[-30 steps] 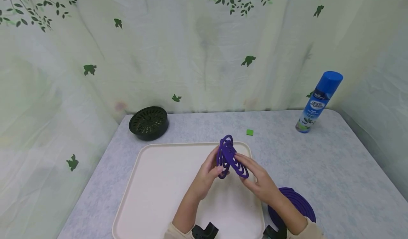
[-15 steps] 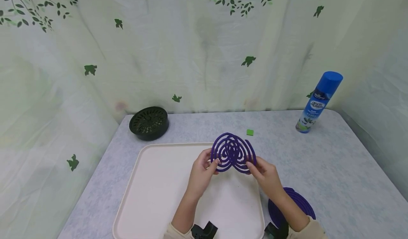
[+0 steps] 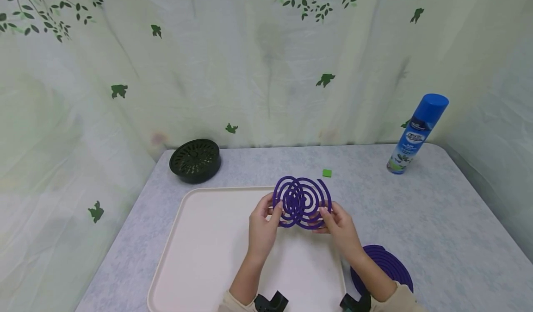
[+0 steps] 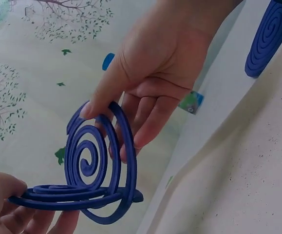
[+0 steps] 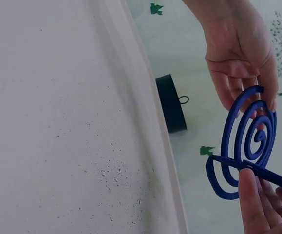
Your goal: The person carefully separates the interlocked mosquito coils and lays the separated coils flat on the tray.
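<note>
Two purple-blue mosquito coils are interlocked, hanging above the tray, their spirals overlapping in the middle in the head view. My left hand (image 3: 261,231) pinches the outer rings of the left coil (image 4: 58,205) between thumb and fingers. On the other side my right hand (image 3: 343,233) pinches the outer edge of the right coil (image 4: 131,156). From the left wrist view the two coils stand at a steep angle to each other, one nearly flat, one upright. Some fingers are hidden behind the rings.
Below lies a white tray (image 3: 208,238) with dark crumbs. More coils (image 3: 385,265) are stacked beside it, partly under the right forearm. A black slotted coil holder (image 3: 195,161) stands back left, a blue spray can (image 3: 416,134) back right. A small green square (image 3: 326,173) lies behind the tray.
The coils were edge-on to the head camera and have swung round to face it. Both hands have turned with them, and the coils now overlap side by side.
</note>
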A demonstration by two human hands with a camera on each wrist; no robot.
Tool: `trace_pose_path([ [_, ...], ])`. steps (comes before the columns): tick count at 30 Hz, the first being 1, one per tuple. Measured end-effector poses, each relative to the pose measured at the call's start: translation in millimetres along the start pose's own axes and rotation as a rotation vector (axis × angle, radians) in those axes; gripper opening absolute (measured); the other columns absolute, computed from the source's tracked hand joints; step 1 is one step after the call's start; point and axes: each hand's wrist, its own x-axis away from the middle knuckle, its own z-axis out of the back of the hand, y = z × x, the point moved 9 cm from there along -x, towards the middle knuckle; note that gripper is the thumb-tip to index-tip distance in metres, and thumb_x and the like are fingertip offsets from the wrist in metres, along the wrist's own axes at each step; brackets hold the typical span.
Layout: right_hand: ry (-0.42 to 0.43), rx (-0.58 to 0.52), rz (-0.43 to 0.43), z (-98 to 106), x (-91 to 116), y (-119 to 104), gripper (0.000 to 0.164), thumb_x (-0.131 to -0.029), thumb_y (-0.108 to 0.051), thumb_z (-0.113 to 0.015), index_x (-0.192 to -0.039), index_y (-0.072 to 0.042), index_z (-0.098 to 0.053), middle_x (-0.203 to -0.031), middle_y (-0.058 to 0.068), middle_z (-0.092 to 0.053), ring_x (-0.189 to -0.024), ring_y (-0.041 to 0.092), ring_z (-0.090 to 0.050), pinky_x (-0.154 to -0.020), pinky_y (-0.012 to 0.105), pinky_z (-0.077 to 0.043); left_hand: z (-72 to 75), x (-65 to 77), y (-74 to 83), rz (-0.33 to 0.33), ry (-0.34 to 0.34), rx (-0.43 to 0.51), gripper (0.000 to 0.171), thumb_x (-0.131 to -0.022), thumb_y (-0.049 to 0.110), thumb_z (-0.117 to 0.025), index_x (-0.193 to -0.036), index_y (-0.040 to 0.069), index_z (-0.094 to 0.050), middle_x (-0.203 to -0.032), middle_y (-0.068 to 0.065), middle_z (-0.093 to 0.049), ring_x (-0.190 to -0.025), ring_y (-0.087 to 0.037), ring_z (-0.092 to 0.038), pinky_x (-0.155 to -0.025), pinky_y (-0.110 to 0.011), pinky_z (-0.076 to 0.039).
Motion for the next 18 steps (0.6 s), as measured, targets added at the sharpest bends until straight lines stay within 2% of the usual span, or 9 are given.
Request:
trace_pose_path([
  [4,-0.021,0.018,-0.016,-5,0,0,0.037,-0.087,-0.012,-0.060,-0.115,0.007,-0.046,-0.099,0.023,-0.060,-0.082,0.027,-0.063,-0.065,0.035,-0.053,0.2,0.1,-1.1,-0.001,0.010,0.012,0.027,-0.087,0.001,-0.056,-0.114,-0.003,-0.055,-0.095,-0.016,-0.060,-0.074,-0.028,-0.055,-0.056,-0.034,-0.054],
  [9,-0.023,0.031,-0.038,-4,0,2,0.034,-0.086,-0.011,-0.060,-0.110,0.009,-0.048,-0.097,0.024,-0.060,-0.080,0.025,-0.064,-0.064,0.034,-0.054,0.8,-0.8,-0.4,-0.010,0.005,0.017,0.034,-0.080,-0.004,-0.062,-0.114,-0.005,-0.054,-0.091,-0.018,-0.060,-0.070,-0.017,-0.055,-0.056,-0.034,-0.054],
  [13,-0.017,0.025,-0.072,1,-1,4,0.034,-0.086,-0.012,-0.061,-0.109,0.011,-0.047,-0.096,0.024,-0.060,-0.079,0.023,-0.064,-0.063,0.035,-0.054,5.4,-1.8,1.7,-0.029,0.022,-0.019,0.033,-0.081,-0.004,-0.062,-0.113,-0.005,-0.054,-0.090,-0.018,-0.061,-0.069,-0.016,-0.054,-0.055,-0.033,-0.053],
  [18,-0.037,0.011,-0.116,4,-1,3,0.036,-0.087,-0.012,-0.060,-0.109,0.012,-0.046,-0.097,0.028,-0.059,-0.078,0.023,-0.064,-0.063,0.037,-0.054,7.0,-3.1,1.4,-0.020,0.003,0.000,0.033,-0.082,-0.004,-0.060,-0.114,-0.005,-0.053,-0.093,-0.019,-0.061,-0.069,-0.016,-0.053,-0.057,-0.036,-0.053],
])
